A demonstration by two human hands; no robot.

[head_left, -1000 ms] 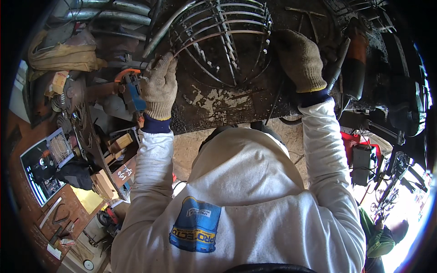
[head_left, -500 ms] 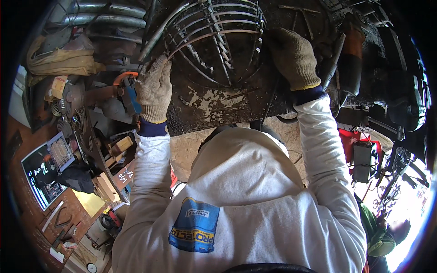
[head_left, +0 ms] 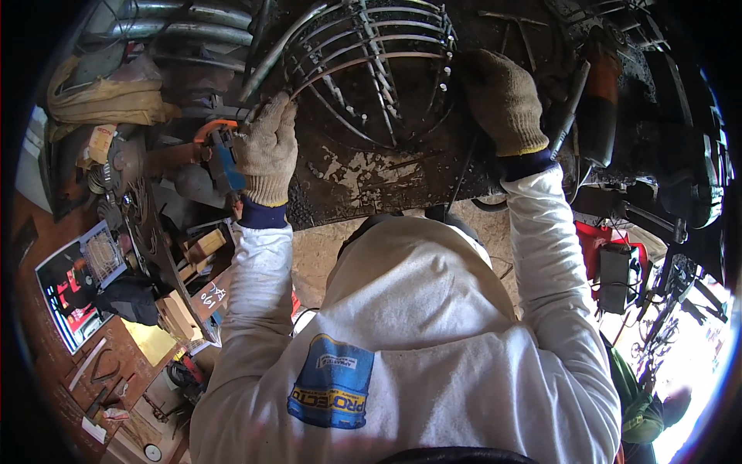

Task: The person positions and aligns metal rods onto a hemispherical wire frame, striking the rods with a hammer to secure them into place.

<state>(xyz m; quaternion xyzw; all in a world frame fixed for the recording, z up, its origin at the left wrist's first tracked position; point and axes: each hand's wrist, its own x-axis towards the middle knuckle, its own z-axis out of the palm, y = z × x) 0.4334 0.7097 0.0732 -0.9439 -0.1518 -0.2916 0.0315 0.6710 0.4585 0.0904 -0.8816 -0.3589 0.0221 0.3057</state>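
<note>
Rod (head_left: pixel 386 56) was pinched by left hand (head_left: pixel 267 147), seemingly; grip of right hand (head_left: pixel 506 100) couldn't be told; best held steady imo

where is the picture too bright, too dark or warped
Head view: glare whites out the lower right; the bench is dark around the frame; the right hand has its fingertips lost in shadow; fisheye bending shows toward the black rim.

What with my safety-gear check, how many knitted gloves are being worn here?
2: one on the left hand, one on the right hand, either side of the metal frame. The person at lower right may hide more.
</note>
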